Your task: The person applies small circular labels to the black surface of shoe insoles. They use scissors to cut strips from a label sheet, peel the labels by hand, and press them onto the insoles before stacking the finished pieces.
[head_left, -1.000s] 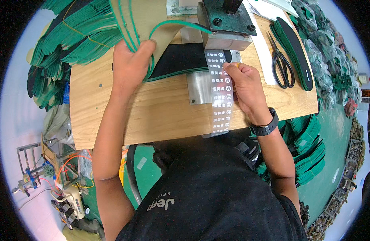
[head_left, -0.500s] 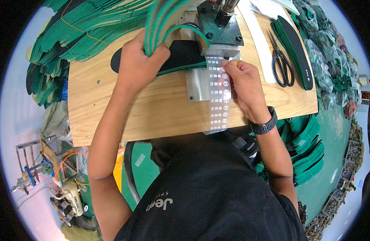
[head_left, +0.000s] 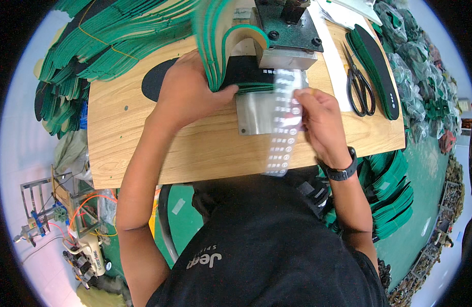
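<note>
My left hand (head_left: 185, 94) is closed round several green-edged insoles (head_left: 210, 56), which bend upward out of its grip. Beneath and beside them, black insoles (head_left: 242, 65) lie flat, reaching under the heated-looking press block (head_left: 288, 60); a small white print shows on the top one near the block. My right hand (head_left: 323, 120) pinches the edge of a clear label strip (head_left: 282, 135) with rows of white print. Blurred by motion, the strip hangs slanting from just below the block toward the table's front edge. A metal plate (head_left: 254, 115) sits under the work.
Black-handled scissors (head_left: 360, 89) and a pile of insoles (head_left: 382, 77) lie at the right of the wooden table (head_left: 128, 158). Large insole stacks (head_left: 118, 41) fill the far left. More stacks (head_left: 389, 189) stand below the right edge, and bagged goods (head_left: 410, 66) line the far right.
The press block looks higher, and white print now shows on the insole beside it. My right hand has shifted slightly right and down, slanting the strip. My left hand has moved right with the bent insoles.
</note>
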{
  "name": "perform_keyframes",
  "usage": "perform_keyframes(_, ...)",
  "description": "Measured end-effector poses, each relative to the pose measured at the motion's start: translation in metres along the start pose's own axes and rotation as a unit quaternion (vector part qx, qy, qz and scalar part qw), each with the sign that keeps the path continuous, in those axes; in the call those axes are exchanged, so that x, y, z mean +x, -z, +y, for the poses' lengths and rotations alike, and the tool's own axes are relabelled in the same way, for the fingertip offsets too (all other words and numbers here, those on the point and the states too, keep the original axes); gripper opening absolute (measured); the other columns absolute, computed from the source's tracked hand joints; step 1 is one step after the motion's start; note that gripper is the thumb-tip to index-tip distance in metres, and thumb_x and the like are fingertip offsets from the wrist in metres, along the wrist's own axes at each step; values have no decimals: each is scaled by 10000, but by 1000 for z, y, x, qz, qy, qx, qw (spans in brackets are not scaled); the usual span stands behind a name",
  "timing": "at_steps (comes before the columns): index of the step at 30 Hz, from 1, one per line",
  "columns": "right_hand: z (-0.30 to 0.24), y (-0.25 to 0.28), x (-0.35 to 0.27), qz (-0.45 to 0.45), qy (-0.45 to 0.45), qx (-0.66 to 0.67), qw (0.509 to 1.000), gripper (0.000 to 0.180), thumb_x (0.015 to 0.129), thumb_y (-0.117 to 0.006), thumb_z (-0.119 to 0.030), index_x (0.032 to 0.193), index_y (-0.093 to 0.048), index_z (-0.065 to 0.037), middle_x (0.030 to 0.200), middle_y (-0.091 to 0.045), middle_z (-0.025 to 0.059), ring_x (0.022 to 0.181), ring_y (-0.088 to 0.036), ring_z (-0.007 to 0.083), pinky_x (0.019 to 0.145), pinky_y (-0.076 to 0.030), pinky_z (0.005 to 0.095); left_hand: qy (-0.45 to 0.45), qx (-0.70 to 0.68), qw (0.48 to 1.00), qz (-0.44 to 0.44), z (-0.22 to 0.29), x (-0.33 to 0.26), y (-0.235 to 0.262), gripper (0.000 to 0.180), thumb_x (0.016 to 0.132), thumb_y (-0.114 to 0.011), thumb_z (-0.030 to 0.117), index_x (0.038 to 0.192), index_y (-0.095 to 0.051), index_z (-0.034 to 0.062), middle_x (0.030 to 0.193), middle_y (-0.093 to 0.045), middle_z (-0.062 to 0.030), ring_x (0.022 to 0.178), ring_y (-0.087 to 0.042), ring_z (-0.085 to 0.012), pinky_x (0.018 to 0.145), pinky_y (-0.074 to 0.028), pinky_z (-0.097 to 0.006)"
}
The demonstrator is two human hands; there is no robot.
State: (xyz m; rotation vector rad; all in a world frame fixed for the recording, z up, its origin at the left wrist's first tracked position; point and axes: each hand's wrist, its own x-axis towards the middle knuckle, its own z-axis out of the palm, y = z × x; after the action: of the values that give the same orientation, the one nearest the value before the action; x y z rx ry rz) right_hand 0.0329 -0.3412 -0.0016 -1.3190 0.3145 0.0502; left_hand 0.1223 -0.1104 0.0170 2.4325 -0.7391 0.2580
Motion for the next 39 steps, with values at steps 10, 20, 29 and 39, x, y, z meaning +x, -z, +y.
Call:
perform_keyframes(10,-12,0,15,-59,-43,-85,994,230,898,-589,-181,754,-600,-2,627,-601,42,494,-535,85,435,-430,201,168,-325,924,114,-6,-1,16,179,768,-590,126,871,-634,-14,743,-604,-15,686,-518,-91,654,-442,-263)
perform_keyframes(20,-14,-2,14,-66,-54,-116,990,246,909,-570,-187,731,-596,-20,595,-610,50,469,-538,84,415,-416,197,140,-294,938,118,-13,-3,14,163,760,-594,120,858,-626,-5,733,-599,-22,685,-515,-86,648,-440,-261)
perform_keyframes(29,-15,-4,19,-65,-74,-160,982,300,910,-575,-236,703,-579,-19,564,-582,39,456,-548,91,404,-410,201,76,-174,982,23,3,0,12,511,705,-691,182,1176,-564,26,924,-650,-125,835,-611,-221,773,-481,-318)
perform_keyframes(39,-7,-8,7,-40,-27,-136,990,283,917,-585,-242,745,-585,-16,607,-597,37,467,-525,73,423,-396,189,-42,-1,999,-31,1,5,1,834,620,-772,266,1348,-415,73,1048,-604,-222,1019,-556,-390,907,-438,-432)
